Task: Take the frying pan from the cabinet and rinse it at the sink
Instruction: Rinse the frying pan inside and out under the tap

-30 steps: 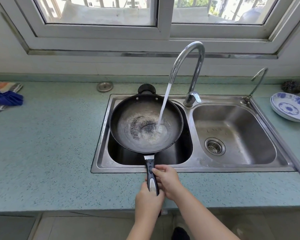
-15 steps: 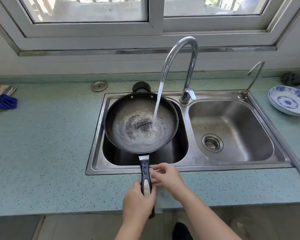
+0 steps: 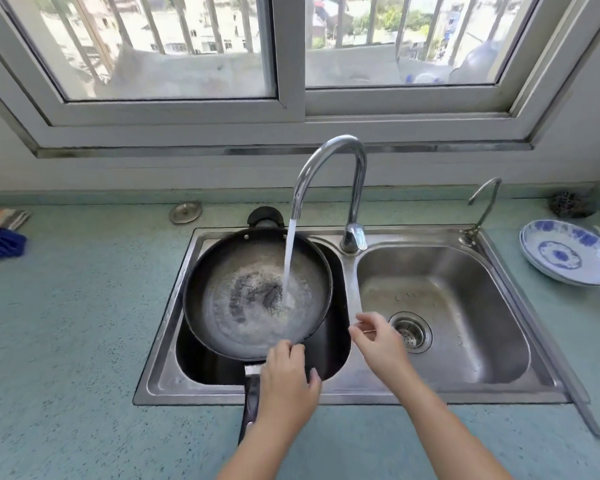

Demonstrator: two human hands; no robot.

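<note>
no text readable; faint embossing in the sink (image 3: 413, 296) illegible.

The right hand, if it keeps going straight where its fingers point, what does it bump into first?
Probably the steel divider between the two basins; the right hand hovers open, fingers aimed up-left toward it. Beyond lies the faucet base. Its height above the sink is unclear, so it might pass over.
</note>
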